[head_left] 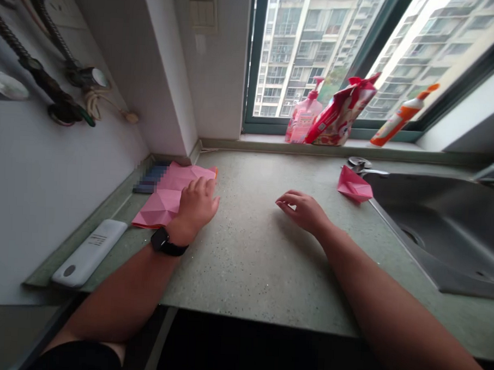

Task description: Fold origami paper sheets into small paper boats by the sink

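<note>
My left hand (196, 205), with a dark watch (161, 239) on its wrist, rests over the right edge of creased pink paper sheets (164, 198). Its fingers lie stretched out, and an orange edge shows beneath the pink. To the right, my right hand (301, 209) is over the bare counter (244, 245), its thumb and fingertips brought close together with a small gap behind them. Nothing shows between those fingertips. Farther right, a folded pink paper piece (354, 185) sits near the sink's left rim.
A white device (90, 252) lies at the counter's left edge, and a blurred dark object (150, 178) is beside the paper. The sink (441, 231) is at right. On the windowsill stand a pink pump bottle (303, 119), a red bag (342, 113) and an orange-white bottle (401, 118).
</note>
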A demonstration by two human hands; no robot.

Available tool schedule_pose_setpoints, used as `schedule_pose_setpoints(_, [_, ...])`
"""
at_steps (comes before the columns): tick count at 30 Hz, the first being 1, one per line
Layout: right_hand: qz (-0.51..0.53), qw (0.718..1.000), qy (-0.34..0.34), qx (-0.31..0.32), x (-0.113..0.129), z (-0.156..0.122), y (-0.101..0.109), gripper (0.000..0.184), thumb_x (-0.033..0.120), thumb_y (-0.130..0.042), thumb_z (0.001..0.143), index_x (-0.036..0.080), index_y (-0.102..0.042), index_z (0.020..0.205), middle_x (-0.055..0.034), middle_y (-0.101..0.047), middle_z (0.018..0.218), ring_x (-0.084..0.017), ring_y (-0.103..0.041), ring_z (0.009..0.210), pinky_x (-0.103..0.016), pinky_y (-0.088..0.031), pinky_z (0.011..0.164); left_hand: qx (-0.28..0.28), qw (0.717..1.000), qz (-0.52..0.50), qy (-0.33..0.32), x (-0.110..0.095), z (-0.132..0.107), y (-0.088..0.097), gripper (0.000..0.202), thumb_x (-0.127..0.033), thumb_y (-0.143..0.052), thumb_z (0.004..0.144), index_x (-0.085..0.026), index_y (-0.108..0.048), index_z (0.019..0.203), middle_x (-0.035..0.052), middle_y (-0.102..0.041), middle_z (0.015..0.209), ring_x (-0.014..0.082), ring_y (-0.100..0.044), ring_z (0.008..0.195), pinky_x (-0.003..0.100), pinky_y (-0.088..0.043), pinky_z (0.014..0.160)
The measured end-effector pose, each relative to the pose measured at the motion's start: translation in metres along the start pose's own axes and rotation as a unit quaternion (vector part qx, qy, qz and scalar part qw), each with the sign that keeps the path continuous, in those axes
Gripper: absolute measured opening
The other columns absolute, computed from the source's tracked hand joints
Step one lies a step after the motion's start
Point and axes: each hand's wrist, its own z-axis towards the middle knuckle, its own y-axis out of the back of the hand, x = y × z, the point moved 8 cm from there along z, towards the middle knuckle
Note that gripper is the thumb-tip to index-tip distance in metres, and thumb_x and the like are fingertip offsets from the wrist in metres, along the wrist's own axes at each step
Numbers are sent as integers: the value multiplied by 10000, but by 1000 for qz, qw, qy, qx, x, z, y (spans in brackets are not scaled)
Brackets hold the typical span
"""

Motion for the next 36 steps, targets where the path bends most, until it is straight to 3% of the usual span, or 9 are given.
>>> schedule_pose_setpoints(5, [8,1000,-17,-6,-13,-1,3,337,466,-574,1011,261,-821,907,-79,-782,979,-217,-704,739,-368,-551,723,93,990,50,90,35,-5,-14,514,-550,-662,1024,-134,-609,1321,249,-653,1316,419,-657,1162,520,-596,903])
schedule_pose_setpoints(10, [6,1000,-27,2,-16,-1,2,355,487,-571,1006,260,-820,894,-83,-786,975,-225,-713,749,-375,-550,736,158,980,43,109,42,-7,-22,540,-535,-652,1018,-126,-593,1365,274,-615,1390,454,-647,1237,561,-595,943])
schedule_pose_setpoints(16, [-2,1000,-24,7,-18,-1,3,353,477,-579,1017,259,-821,880,-78,-788,962,-222,-709,768,-357,-540,746,161,979,43,116,49,-4,-23,514,-463,-687,974,-136,-602,1361,252,-619,1398,422,-681,1203,503,-602,932])
schedule_pose_setpoints(23, [-14,1000,-9,11,-17,0,3,376,477,-566,1046,248,-823,895,-79,-787,959,-206,-698,753,-341,-522,739,206,967,62,134,43,-4,-17,446,-358,-575,1026,-124,-600,1405,243,-601,1448,408,-689,1242,495,-607,984])
schedule_pose_setpoints(28, [-15,1000,-8,8,-16,-1,3,367,464,-565,1049,248,-813,888,-80,-789,966,-209,-704,753,-348,-518,745,220,963,66,142,43,-4,-15,475,-391,-613,1046,-138,-584,1447,238,-601,1475,408,-693,1253,498,-607,993])
schedule_pose_setpoints(36, [-21,1000,-16,-10,-14,0,8,370,459,-559,1040,242,-812,880,-83,-782,945,-210,-689,737,-358,-520,736,197,970,55,130,51,0,-19,313,-302,-554,1089,-153,-679,1333,206,-709,1392,357,-732,1203,449,-617,944])
